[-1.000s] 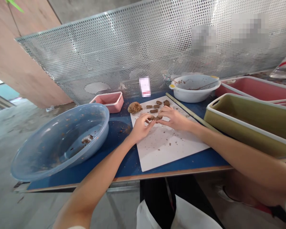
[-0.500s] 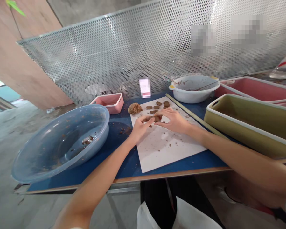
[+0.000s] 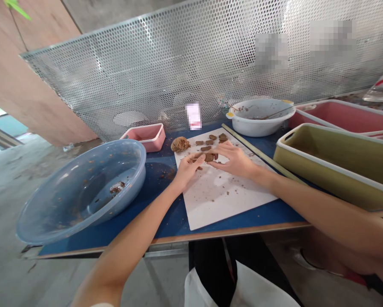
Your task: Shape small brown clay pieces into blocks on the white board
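Above the white board (image 3: pixel 217 209), my left hand (image 3: pixel 188 169) and my right hand (image 3: pixel 232 159) hold a brown piece of clay (image 3: pixel 209 157) between them. The left thumb and fingers pinch its left end. My right fingers are curved around the other side, partly hiding it. Just beyond the hands lie several short brown clay pieces (image 3: pixel 206 148) on the board. A larger rough clay lump (image 3: pixel 179 144) sits at the board's far left corner. Small crumbs are scattered on the board near my wrists.
A large blue basin (image 3: pixel 82 187) stands at the left, with a small pink tub (image 3: pixel 156 138) behind. A yellowish stick (image 3: pixel 258 151) lies along the board's right edge. Farther right are a white basin (image 3: pixel 258 128), a green tub (image 3: pixel 325 170) and a pink tub (image 3: pixel 354 117). Perforated metal sheet (image 3: pixel 178 64) borders the back.
The held clay piece has shifted slightly and shows more of its length between my fingers. Both hands stay in nearly the same place over the board.
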Available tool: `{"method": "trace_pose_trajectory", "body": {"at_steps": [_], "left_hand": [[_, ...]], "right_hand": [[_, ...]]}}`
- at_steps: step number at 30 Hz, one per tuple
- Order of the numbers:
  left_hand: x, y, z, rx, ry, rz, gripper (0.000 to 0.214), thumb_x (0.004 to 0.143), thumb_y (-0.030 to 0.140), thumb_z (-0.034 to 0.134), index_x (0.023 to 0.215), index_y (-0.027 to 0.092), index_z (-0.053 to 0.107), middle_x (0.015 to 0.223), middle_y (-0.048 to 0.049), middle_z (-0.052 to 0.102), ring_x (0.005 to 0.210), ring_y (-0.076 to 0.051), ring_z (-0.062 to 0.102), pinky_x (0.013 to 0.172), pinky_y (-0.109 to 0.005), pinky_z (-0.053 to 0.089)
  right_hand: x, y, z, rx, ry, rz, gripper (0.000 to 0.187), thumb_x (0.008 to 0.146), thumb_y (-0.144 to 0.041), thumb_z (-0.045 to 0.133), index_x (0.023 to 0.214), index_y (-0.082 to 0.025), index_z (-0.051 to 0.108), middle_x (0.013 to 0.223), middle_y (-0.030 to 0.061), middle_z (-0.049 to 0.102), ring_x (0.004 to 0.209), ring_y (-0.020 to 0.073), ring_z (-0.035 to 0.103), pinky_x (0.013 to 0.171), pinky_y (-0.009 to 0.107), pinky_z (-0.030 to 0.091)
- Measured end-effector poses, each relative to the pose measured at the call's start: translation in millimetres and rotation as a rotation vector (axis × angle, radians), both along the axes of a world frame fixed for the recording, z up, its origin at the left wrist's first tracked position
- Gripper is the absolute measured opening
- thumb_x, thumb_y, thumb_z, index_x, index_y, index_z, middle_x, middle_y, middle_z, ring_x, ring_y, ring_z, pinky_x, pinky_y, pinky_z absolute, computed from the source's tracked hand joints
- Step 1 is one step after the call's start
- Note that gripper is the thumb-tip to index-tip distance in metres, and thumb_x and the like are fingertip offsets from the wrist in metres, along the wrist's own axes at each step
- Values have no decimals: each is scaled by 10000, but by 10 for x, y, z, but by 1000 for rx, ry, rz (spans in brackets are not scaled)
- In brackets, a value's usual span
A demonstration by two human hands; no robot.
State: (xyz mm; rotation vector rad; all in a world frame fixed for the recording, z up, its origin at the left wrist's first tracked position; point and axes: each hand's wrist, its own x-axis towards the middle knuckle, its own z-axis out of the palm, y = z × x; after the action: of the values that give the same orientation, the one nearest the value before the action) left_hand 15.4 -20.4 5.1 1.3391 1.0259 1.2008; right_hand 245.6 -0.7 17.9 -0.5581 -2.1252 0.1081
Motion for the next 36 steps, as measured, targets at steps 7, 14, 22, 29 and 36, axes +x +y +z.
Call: {"method": "trace_pose_trajectory", "body": {"at_steps": [7,14,22,29,36], "left_hand": [[-14,-30,80,99,116,-75,563,762,711,956,963,190,883,1044,-112,832,921,-219,694,808,-332,517],[-11,-52,99,102,91,-49,508,790,679,948,947,201,882,1018,-92,840,907,-215,689,800,-327,482],[-8,-44,82,176,79,-1,463,806,639,950,954,206,885,1027,-87,842,977,-239,715,923,-365,510],[14,-62,68,186,97,43,455,853,653,911,993,221,891,1044,-87,840,959,-235,694,867,-355,520],[27,-30,-2,156,85,120,491,824,682,918,1017,231,901,1084,-93,846,946,-241,684,835,-361,525]], "right_hand": [[-3,-10,4,-8,14,71,194,1115,-429,690,1155,-265,786,943,34,814,890,241,760,919,472,568],[17,-8,6,-134,-17,21,344,1097,-565,688,1242,-258,745,1070,73,815,984,271,749,989,480,548],[-58,-29,36,-380,-99,-33,410,1130,-570,538,868,-255,531,783,7,602,753,205,594,741,362,420],[-48,1,14,-436,-15,20,387,1112,-574,565,902,-250,600,847,20,694,787,209,662,763,362,490],[-131,-59,-17,-500,236,-43,420,962,-575,818,1198,-267,658,1096,70,829,964,269,795,921,446,637]]}}
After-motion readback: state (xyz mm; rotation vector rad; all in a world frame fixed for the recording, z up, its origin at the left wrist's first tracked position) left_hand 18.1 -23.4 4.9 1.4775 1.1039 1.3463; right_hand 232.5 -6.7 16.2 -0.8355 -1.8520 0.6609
